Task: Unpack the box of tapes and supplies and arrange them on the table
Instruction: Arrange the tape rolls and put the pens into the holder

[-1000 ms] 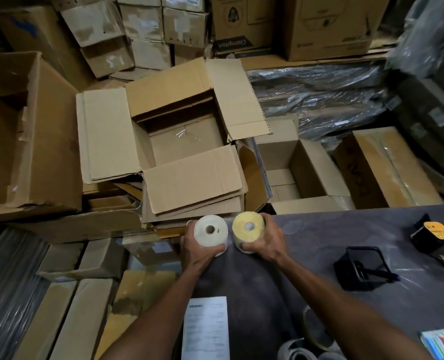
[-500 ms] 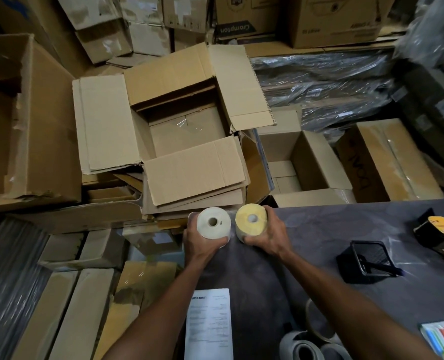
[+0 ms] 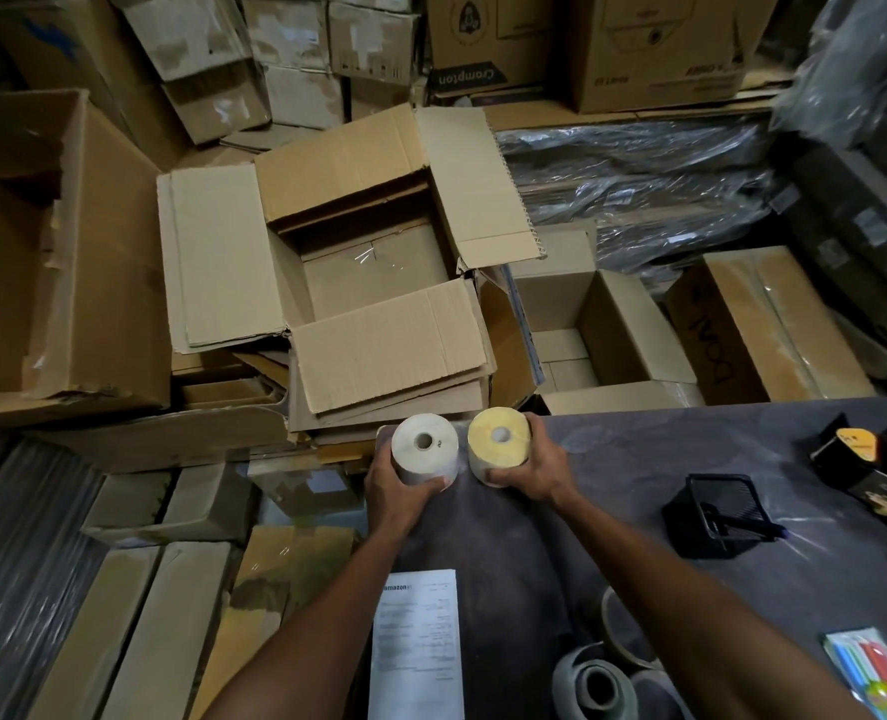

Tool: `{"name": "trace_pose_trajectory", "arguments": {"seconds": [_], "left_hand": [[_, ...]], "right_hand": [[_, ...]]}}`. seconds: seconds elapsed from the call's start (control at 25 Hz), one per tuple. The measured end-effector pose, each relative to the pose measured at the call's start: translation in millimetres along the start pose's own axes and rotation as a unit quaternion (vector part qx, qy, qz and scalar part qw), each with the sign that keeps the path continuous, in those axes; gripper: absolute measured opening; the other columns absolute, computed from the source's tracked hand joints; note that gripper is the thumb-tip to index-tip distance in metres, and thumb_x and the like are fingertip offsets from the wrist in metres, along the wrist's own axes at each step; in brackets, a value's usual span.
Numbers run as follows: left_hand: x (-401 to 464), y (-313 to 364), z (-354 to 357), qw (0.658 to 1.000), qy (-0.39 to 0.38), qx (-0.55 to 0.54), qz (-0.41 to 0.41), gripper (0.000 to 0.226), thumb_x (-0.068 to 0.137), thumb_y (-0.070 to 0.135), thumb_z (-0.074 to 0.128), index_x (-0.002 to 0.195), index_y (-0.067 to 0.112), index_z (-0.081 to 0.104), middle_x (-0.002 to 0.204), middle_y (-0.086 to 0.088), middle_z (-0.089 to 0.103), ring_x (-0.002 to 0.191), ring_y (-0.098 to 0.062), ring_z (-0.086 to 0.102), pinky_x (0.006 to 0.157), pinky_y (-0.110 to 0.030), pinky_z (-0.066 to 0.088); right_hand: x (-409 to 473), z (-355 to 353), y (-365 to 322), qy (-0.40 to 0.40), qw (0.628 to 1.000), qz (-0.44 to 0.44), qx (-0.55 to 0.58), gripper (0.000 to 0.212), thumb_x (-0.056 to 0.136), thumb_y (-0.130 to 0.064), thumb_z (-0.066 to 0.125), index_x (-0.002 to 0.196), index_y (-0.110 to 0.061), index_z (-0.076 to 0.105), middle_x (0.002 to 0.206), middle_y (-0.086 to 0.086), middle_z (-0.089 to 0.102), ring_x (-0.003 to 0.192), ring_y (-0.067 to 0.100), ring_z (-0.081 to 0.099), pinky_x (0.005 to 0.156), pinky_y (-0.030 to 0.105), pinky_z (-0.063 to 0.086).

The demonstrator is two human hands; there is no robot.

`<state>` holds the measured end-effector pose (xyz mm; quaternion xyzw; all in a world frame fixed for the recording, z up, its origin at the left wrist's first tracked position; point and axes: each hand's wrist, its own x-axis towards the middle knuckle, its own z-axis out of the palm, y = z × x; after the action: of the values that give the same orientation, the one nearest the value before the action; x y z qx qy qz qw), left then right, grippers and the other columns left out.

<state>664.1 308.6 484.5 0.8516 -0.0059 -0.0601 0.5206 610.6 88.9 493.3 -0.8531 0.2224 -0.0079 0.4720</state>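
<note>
My left hand (image 3: 397, 493) grips a white roll (image 3: 423, 446) standing on end at the far left corner of the dark grey table (image 3: 639, 459). Right beside it, my right hand (image 3: 535, 472) grips a yellow roll (image 3: 498, 441), also upright. The two rolls stand close together, a narrow gap between them. Beyond the table's corner sits the open cardboard box (image 3: 374, 272) with its flaps spread; its floor looks bare.
On the table lie a printed sheet (image 3: 415, 641), a black mesh holder (image 3: 722, 511), tape rolls (image 3: 594, 683) near me, a pack of coloured pens (image 3: 870, 667) and a tape dispenser (image 3: 852, 449) at the right. Stacked cartons and plastic-wrapped bundles surround the table.
Both hands have stayed on the two rolls at the table's corner. The rolls kept their place side by side; only the camera shifted slightly.
</note>
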Motion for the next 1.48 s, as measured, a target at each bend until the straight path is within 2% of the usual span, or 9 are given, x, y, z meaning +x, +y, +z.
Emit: {"name": "trace_pose_trajectory", "arguments": {"seconds": [0.16,0.36,0.52,0.68,0.92,1.24,1.48], "left_hand": [[-0.2,-2.0,3.8,1.000,0.009,0.010,0.006,0.108,0.060,0.024,0.094,0.151,0.023,0.034,0.148,-0.004,0.048,0.137,-0.025,0.041,0.106,-0.039,0.037],[-5.1,-3.9,9.5,0.999,0.031,0.020,0.009,0.109,0.062,0.027,0.092,0.152,0.030,0.030,0.148,-0.002,0.047,0.137,-0.026,0.042,0.108,-0.049,0.043],[-8.8,-3.7,12.3,0.999,0.036,0.022,0.003,0.111,0.064,0.027,0.091,0.153,0.032,0.025,0.152,-0.002,0.043,0.140,-0.027,0.039,0.110,-0.051,0.040],[-9.8,-4.4,13.7,0.999,0.037,0.014,0.004,0.110,0.066,0.025,0.090,0.154,0.030,0.024,0.152,-0.005,0.042,0.140,-0.028,0.038,0.111,-0.054,0.039],[-0.8,-5.0,10.6,1.000,0.018,0.013,-0.004,0.108,0.066,0.023,0.091,0.154,0.022,0.028,0.151,-0.008,0.044,0.139,-0.030,0.039,0.110,-0.051,0.040],[-2.3,-6.0,8.9,1.000,0.018,0.005,-0.014,0.108,0.066,0.024,0.091,0.154,0.024,0.029,0.150,-0.009,0.046,0.138,-0.031,0.042,0.108,-0.054,0.042],[-3.5,-11.7,11.3,0.998,0.004,-0.020,-0.056,0.110,0.063,0.016,0.091,0.153,0.030,0.028,0.150,-0.005,0.047,0.140,-0.029,0.041,0.109,-0.055,0.043]], "right_hand": [[1.2,1.7,1.7,0.009,1.000,0.001,0.010,0.100,0.056,-0.042,0.093,0.138,-0.030,0.036,0.129,-0.002,0.054,0.115,0.014,0.050,0.091,0.031,0.046],[-2.5,7.6,3.3,0.037,0.999,-0.005,0.024,0.100,0.055,-0.045,0.092,0.137,-0.031,0.037,0.126,-0.002,0.055,0.116,0.017,0.052,0.089,0.031,0.047],[-3.9,10.6,2.9,0.046,0.999,0.001,0.027,0.101,0.054,-0.045,0.092,0.137,-0.032,0.036,0.127,-0.002,0.055,0.117,0.019,0.053,0.092,0.035,0.049],[-3.6,10.4,1.9,0.040,0.999,0.011,0.026,0.101,0.056,-0.043,0.093,0.138,-0.032,0.034,0.127,-0.001,0.054,0.119,0.021,0.052,0.092,0.035,0.048],[-1.1,9.2,1.6,0.034,0.999,0.021,0.026,0.102,0.059,-0.038,0.093,0.140,-0.030,0.032,0.132,0.001,0.052,0.122,0.022,0.050,0.094,0.036,0.046],[0.0,12.4,3.3,0.040,0.998,0.022,0.038,0.100,0.059,-0.038,0.093,0.140,-0.032,0.034,0.131,0.002,0.054,0.123,0.024,0.052,0.096,0.039,0.049],[1.1,13.0,4.5,0.035,0.998,0.049,0.023,0.115,0.054,-0.043,0.094,0.146,-0.033,0.026,0.137,0.004,0.052,0.129,0.028,0.049,0.104,0.048,0.048]]}}
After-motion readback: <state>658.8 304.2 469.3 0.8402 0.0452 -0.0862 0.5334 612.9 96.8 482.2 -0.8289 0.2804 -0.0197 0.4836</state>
